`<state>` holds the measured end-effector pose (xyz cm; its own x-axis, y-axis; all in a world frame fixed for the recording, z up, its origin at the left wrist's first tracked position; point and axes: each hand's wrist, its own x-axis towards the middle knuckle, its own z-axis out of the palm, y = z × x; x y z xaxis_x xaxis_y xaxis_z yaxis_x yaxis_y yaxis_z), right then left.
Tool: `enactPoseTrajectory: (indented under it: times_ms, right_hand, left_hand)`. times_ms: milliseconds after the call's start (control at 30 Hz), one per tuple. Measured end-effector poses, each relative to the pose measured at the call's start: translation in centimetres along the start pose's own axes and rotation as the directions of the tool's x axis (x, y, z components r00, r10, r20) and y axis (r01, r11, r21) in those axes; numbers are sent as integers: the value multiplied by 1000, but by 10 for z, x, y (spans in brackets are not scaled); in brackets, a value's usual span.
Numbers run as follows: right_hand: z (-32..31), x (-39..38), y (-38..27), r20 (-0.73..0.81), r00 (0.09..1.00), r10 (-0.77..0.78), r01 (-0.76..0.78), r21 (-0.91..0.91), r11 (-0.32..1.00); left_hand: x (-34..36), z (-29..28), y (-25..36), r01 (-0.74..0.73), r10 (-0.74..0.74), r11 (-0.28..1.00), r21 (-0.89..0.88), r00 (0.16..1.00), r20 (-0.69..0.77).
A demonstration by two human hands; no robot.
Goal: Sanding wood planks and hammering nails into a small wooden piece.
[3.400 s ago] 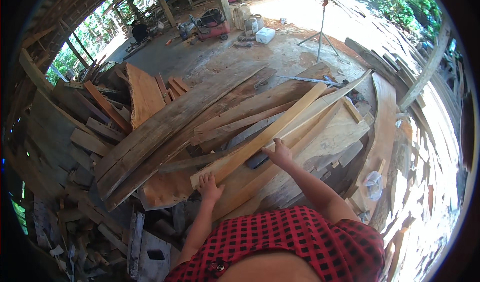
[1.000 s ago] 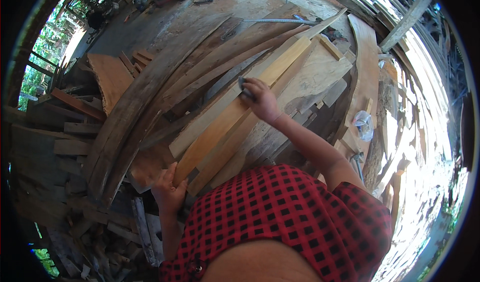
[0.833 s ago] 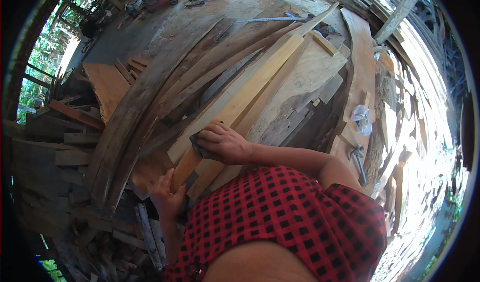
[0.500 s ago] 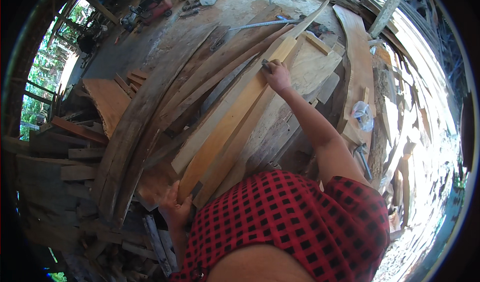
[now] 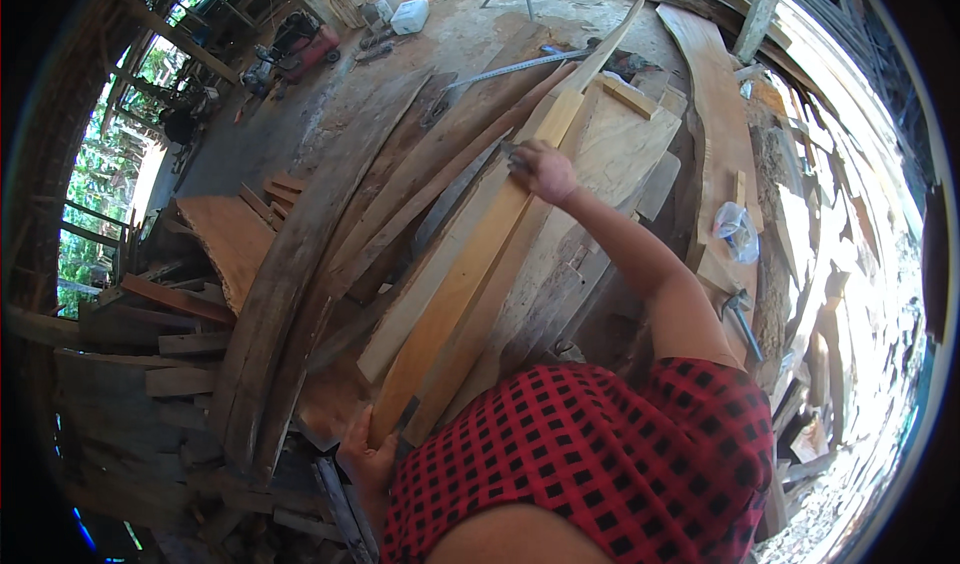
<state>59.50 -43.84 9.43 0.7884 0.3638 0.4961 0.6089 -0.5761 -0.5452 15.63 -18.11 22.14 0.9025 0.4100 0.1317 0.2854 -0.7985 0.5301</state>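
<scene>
The fingers of your right hand [image 5: 548,172] were curled together over a small, dark, hand-sized block [image 5: 517,156], which sat on the upper face of a long, narrow, yellowish-brown wooden board [image 5: 452,299], toward its far end. Your left hand [image 5: 368,454] was at the board's near end, thumb parted from the fingers with the corner of the wood between them; how firmly they pinched, you could not tell from this view. The board slanted away from you, up and to the right. Just beside it on the left lay a paler, flat wooden plank [image 5: 408,329], and on the right a browner wooden strip [image 5: 478,324]. Farther left stretched a broad, weathered, grey-brown plank [image 5: 315,264]. Well to the right were a crumpled clear plastic bag [image 5: 736,232] and a blue-handled tool [image 5: 743,326]. Beyond the timber, on the floor, stood a white plastic container [image 5: 410,17] and a red wheeled machine [image 5: 308,56].
</scene>
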Motion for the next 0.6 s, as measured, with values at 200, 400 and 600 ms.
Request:
enactPoseTrajectory:
  times_ms: [200, 400, 600]
  right_hand:
    - [12, 34, 39, -109, 937, 333, -342, -87, 936]
    - [-11, -43, -72, -3, 911, -413, 402, 236, 885]
    - [-1, 28, 67, -112, 990, -84, 90, 46, 995]
  left_hand:
    - [2, 0, 4, 3, -3, 1000, 20, 1000, -5]
    - [7, -3, 9, 99, -100, 995, 27, 995, 20]
    - [13, -5, 24, 126, -126, 989, 73, 992, -7]
